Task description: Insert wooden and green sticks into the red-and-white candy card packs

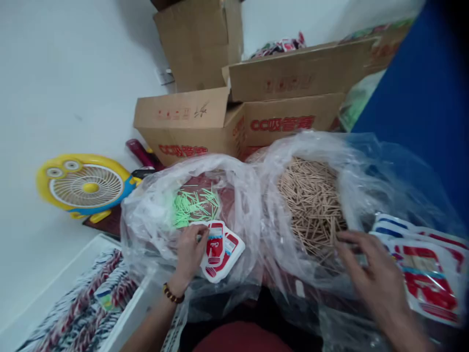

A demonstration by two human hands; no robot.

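My left hand (191, 248), with a beaded bracelet at the wrist, pinches the edge of a red-and-white cola-printed pouch (215, 244). Similar pouches lie stacked beneath it. Behind that hand, bright green sticks (194, 206) lie in an opened clear plastic bag (152, 215). My right hand (370, 266) reaches to the near right edge of a pile of thin brown sticks (311, 200) in a second clear bag (269, 195). Its thumb and forefinger close around a few brown sticks; the fingertips are slightly blurred. More printed pouches (428, 274) lie beside my right forearm.
A white crate (110, 239) with rows of packed pouches (91, 303) stands at lower left. A yellow-and-blue fan (88, 186) is behind it. Cardboard boxes (183, 117) line the back, and a blue panel (414, 112) rises on the right.
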